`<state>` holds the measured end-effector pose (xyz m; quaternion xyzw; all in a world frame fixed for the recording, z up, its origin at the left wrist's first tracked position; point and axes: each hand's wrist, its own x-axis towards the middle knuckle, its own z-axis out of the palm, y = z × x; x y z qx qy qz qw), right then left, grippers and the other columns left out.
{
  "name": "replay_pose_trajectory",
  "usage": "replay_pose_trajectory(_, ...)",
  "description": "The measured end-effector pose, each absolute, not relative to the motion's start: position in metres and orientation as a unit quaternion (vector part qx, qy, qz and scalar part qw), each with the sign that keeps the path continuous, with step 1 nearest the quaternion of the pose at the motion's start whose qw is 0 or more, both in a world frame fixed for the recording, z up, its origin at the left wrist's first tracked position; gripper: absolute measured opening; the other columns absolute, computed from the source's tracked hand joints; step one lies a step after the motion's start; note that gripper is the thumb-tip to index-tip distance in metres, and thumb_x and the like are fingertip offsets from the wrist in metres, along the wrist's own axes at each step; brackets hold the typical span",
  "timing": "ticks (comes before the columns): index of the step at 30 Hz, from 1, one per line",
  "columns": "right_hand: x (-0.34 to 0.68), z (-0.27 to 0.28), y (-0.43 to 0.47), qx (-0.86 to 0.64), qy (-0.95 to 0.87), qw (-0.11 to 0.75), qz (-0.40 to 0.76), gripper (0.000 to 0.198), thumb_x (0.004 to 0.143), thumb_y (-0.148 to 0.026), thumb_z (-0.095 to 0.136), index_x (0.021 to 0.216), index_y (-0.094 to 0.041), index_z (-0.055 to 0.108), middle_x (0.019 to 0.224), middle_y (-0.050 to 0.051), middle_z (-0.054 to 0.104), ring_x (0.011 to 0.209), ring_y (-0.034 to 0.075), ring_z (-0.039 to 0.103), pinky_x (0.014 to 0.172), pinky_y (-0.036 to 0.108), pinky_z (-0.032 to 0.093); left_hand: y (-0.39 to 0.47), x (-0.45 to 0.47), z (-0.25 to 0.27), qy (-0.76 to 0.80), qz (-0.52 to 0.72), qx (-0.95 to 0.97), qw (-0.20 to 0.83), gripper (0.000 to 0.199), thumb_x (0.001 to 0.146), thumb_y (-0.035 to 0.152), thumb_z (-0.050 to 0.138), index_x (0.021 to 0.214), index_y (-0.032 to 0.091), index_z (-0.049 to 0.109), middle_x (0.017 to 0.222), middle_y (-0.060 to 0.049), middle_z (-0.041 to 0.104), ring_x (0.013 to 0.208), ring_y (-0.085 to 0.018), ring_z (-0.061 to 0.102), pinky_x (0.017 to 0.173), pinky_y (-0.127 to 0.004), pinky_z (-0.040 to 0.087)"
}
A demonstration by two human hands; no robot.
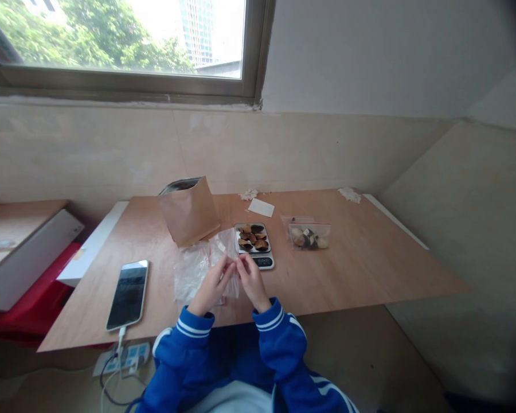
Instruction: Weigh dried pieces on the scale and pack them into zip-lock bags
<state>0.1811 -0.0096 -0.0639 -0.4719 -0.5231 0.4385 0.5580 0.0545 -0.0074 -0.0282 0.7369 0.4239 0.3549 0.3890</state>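
My left hand [214,281] and my right hand [251,277] meet in front of me, fingertips pinched together. Between them they grip the edge of a clear plastic bag [225,241], which hangs over other flat clear bags [190,274] on the table. Just beyond my right hand is a small digital scale [265,262], its display partly in view. Several dark brown, curled dried pieces [253,237] lie on its pan. Exactly how the fingers sit on the bag is too small to tell.
A brown paper pouch [189,211] stands open behind the bags. Filled zip bags [309,236] lie to the right, a white card [261,207] at the back. On the left, a phone [128,295] is plugged into a cable leading to a power strip [126,358] below the table edge.
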Motion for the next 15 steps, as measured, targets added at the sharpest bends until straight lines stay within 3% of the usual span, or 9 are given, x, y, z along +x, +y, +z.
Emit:
replay_pose_trajectory(8, 0.228, -0.076, 0.018, -0.552, -0.514, 0.551, 0.357, 0.030, 0.084, -0.049, 0.052, 0.072, -0.022, 0.050, 0.061, -0.002, 0.051, 0.058, 0.016, 0.050, 0.054, 0.026, 0.042, 0.002, 0.050, -0.025, 0.548, 0.544, 0.572, 0.276, 0.020, 0.088, 0.026, 0.043, 0.069, 0.022, 0.038, 0.060, 0.005, 0.040, 0.058, -0.012, 0.041, 0.059, -0.025, 0.035)
replay_pose_trajectory(11, 0.237, -0.077, 0.023, -0.524, -0.595, 0.504, 0.343, 0.030, 0.088, -0.048, 0.048, 0.080, -0.021, 0.057, 0.076, 0.002, 0.061, 0.071, 0.018, 0.058, 0.063, 0.028, 0.047, 0.007, 0.051, -0.021, 0.563, 0.527, 0.579, 0.266, 0.021, 0.086, 0.024, 0.044, 0.066, 0.022, 0.036, 0.059, 0.005, 0.038, 0.057, -0.012, 0.039, 0.057, -0.025, 0.033)
replay_pose_trajectory(15, 0.250, -0.081, 0.037, -0.558, -0.651, 0.486, 0.168, 0.027, 0.094, -0.037, 0.041, 0.104, -0.020, 0.060, 0.107, 0.010, 0.061, 0.105, 0.023, 0.055, 0.093, 0.038, 0.043, 0.013, 0.052, -0.021, 0.565, 0.511, 0.597, 0.252, 0.022, 0.086, 0.025, 0.044, 0.065, 0.022, 0.036, 0.061, 0.005, 0.038, 0.059, -0.013, 0.040, 0.059, -0.025, 0.032)
